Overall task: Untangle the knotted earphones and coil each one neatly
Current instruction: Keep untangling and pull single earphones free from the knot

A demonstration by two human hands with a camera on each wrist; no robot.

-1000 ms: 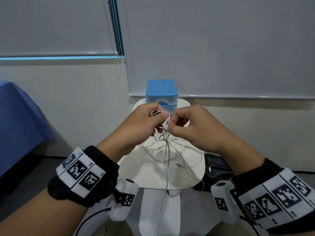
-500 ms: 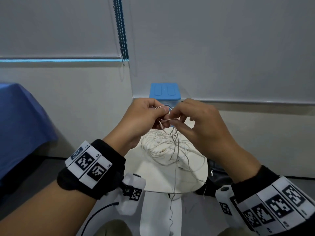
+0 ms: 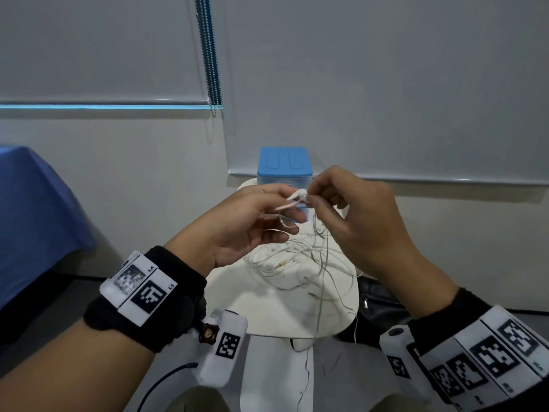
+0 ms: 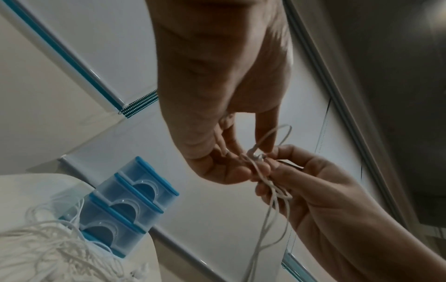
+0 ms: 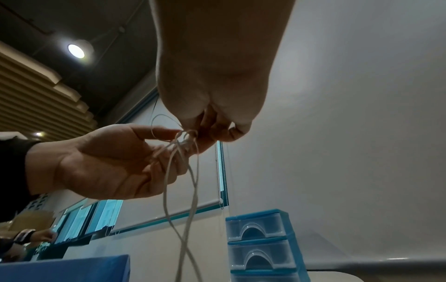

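Observation:
A tangle of white earphone cables [image 3: 292,261] lies on the small white table [image 3: 261,310], and strands rise from it to my hands. Both hands are raised above the table in front of the blue drawer box [image 3: 284,165]. My left hand [image 3: 292,208] holds a loop of cable and a white earbud [image 3: 298,195] between thumb and fingers, its other fingers spread. My right hand [image 3: 310,200] pinches the cable right at the earbud. The knot [image 4: 256,158] sits between the fingertips of both hands, and two strands [image 5: 185,190] hang down from the knot [image 5: 188,136].
The blue three-drawer box [image 5: 260,244] stands at the table's far edge against the wall. A blue cloth [image 3: 35,215] covers something on the left. A dark bag [image 3: 383,304] lies on the floor to the right of the table. A blind's bead chain [image 3: 212,55] hangs above.
Both hands have lifted the knot higher off the table. The left hand's fingers have spread out and a white earbud now shows between the two hands.

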